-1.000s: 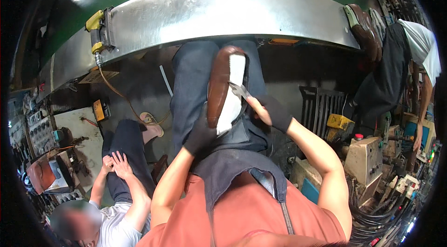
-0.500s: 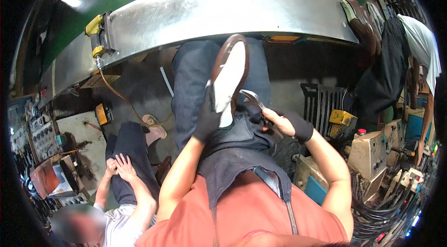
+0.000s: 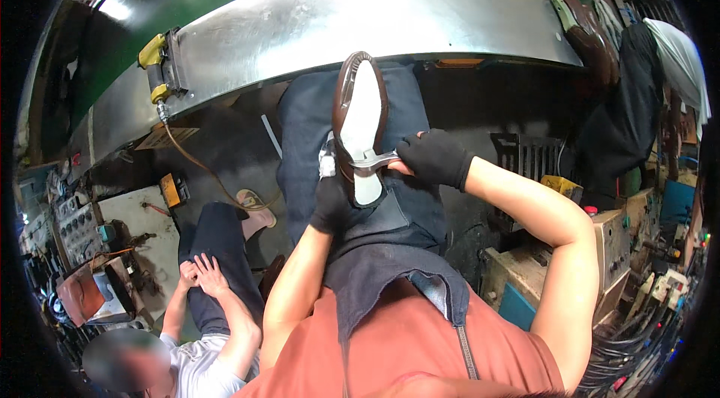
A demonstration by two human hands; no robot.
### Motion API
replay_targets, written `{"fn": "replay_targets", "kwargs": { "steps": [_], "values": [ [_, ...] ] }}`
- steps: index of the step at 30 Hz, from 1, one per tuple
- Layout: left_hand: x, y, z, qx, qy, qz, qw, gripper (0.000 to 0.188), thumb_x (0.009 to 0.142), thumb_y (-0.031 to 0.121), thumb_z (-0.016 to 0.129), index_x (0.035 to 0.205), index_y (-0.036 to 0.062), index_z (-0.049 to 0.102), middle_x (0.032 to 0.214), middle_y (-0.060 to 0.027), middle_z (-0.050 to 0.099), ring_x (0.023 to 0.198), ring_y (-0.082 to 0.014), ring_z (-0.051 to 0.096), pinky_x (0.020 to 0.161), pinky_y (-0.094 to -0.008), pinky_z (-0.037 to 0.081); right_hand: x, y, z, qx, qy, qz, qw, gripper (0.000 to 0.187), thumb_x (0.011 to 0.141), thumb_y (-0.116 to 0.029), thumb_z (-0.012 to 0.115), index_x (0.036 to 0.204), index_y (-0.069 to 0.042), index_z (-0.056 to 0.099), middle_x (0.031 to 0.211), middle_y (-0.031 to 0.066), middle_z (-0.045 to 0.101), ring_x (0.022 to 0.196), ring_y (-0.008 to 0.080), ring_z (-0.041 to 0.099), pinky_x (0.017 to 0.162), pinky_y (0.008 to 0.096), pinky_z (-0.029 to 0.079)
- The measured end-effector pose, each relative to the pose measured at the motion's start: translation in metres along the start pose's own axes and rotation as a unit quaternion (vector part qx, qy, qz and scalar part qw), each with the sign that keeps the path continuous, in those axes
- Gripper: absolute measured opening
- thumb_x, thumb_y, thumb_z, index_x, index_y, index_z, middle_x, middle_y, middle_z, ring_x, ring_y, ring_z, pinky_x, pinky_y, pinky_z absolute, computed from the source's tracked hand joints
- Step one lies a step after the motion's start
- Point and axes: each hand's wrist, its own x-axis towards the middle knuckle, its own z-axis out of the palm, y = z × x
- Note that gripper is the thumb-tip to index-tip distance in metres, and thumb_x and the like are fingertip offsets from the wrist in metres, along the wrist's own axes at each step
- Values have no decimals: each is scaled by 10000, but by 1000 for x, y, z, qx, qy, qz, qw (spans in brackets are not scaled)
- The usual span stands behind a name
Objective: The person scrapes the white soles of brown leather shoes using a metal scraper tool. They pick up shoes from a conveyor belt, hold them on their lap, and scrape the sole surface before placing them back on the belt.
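My left hand (image 3: pixel 331 199), in a black glove with white wrapping near the fingertips, grips a brown shoe (image 3: pixel 344 102) by its heel-side edge. Sole up, the shoe lies over my lap with its toe pointing away from me. Its white insole board (image 3: pixel 364 109) faces up. In my black-gloved right hand (image 3: pixel 435 159) is a shiny metal hand tool with a curved, hook-like head (image 3: pixel 367 159). That head rests against the insole board near the heel. My fingers hide most of its handle. Under the shoe is my dark apron (image 3: pixel 375 229).
A metal-edged bench (image 3: pixel 375 12) with a green surface runs ahead. A yellow air tool (image 3: pixel 154 64) hangs at its left, trailing a hose (image 3: pixel 196 165). Brown shoes (image 3: pixel 589 42) are at the right edge. One person sits at left; another stands at right near machine boxes (image 3: pixel 611 248).
My right hand has moved up and left, bringing the tool's head from beside the shoe onto the insole board. The shoe has turned more upright and shifted slightly left.
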Motion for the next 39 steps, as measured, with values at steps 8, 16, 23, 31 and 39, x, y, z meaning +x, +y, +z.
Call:
{"fn": "replay_targets", "kwargs": {
  "steps": [8,16,23,31,39],
  "values": [
    [35,-28,6,436,122,311,835,554,1039,321,425,1429,-40,269,1291,-295,526,1226,-419,529,979,-422,435,26,15,-66,86,-330,82,937,414,962,-420,543,809,-67,695,690,215,627,669,406,640,646,476,509],
    [20,25,-25,396,-88,74,911,465,1034,257,456,1400,-11,353,1305,-205,512,1197,-328,523,998,-400,420,20,-86,-49,142,-106,-244,953,344,895,-386,624,845,-47,643,852,171,658,764,310,674,659,418,521],
    [22,42,-38,742,-46,307,594,546,869,123,623,1331,-97,433,1238,-271,571,1126,-398,563,996,-434,438,-21,-16,-15,162,-107,45,980,441,985,-420,518,879,-11,645,803,220,660,748,414,653,675,469,499],
    [17,49,31,331,-122,-14,936,685,883,145,720,1433,70,318,1240,-95,517,1186,-183,486,979,-322,444,20,9,-83,241,-160,101,952,501,1014,-401,429,908,35,652,812,264,652,762,413,656,698,454,498],
    [25,45,12,43,-57,-80,994,615,959,159,611,1468,57,282,1333,-113,517,1178,-195,532,992,-320,446,18,7,-13,53,16,104,993,473,955,-467,546,736,-54,619,691,192,626,634,389,628,567,464,488]
  ]
}}
